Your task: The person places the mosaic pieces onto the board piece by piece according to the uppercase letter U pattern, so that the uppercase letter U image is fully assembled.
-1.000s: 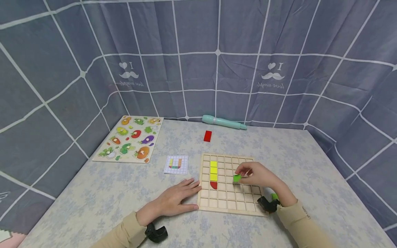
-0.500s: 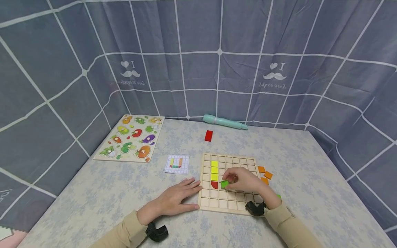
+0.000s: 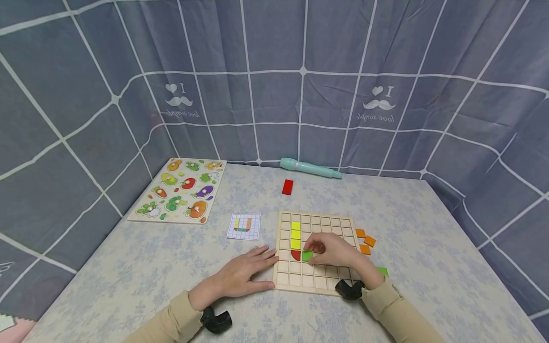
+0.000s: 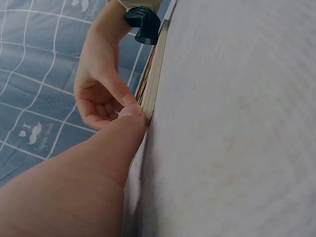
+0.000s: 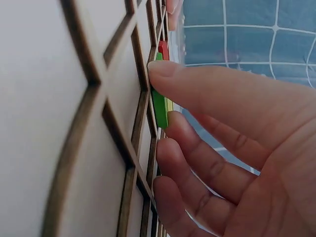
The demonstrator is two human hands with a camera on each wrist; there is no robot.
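A wooden grid board [image 3: 296, 280] lies on the table, with a column of yellow square tiles [image 3: 296, 234] and a red quarter-round tile [image 3: 295, 255] below them. Just right of the red tile, my right hand [image 3: 333, 249] pinches a green square tile [image 3: 307, 256] between thumb and fingers. In the right wrist view the green tile [image 5: 161, 106] stands slightly tilted at its cell, the thumb on its near side. My left hand [image 3: 244, 274] lies flat on the table, its fingertips and thumb at the board's left edge.
A pattern card [image 3: 243, 226] lies left of the board. Orange tiles [image 3: 365, 249] and a green tile [image 3: 382, 270] sit to its right. Behind are a red block [image 3: 288, 187] and a teal pen-like stick [image 3: 310, 168]. A vegetable puzzle board [image 3: 177, 190] occupies the back left.
My right hand has carried the green tile leftward across the board to the cell beside the red tile, uncovering the orange tiles. My left hand has stayed in place.
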